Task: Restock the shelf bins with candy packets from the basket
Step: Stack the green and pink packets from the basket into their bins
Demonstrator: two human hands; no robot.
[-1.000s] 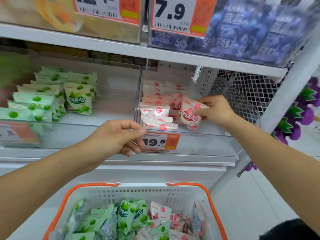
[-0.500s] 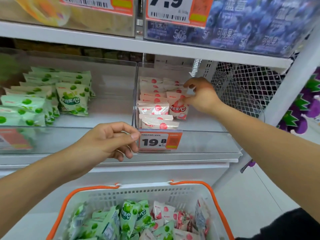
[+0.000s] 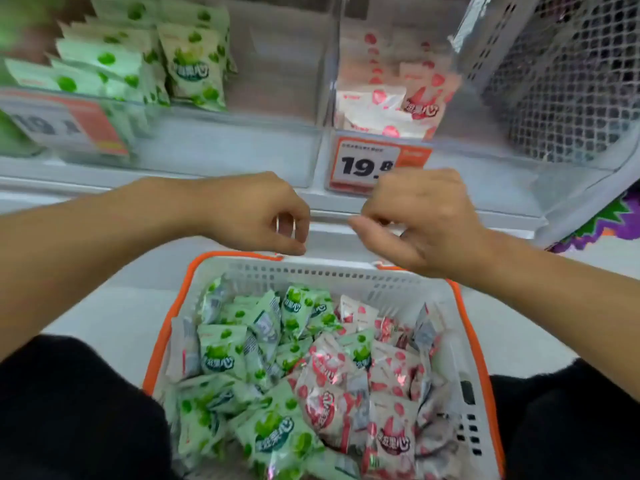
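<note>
Left hand (image 3: pixel 256 213) and right hand (image 3: pixel 415 220), both loosely curled and holding nothing, hang side by side above the far rim of the basket (image 3: pixel 346 271). Below them lie green packets (image 3: pixel 221 355) and pink packets (image 3: pixel 325 403). Beyond them, bins (image 3: pixel 242 140) hold stocked packets.

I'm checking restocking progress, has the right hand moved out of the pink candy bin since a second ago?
Yes. The right hand has pulled back out of the pink candy bin, past the 19.8 price tag, and now hovers empty above the basket.
</note>
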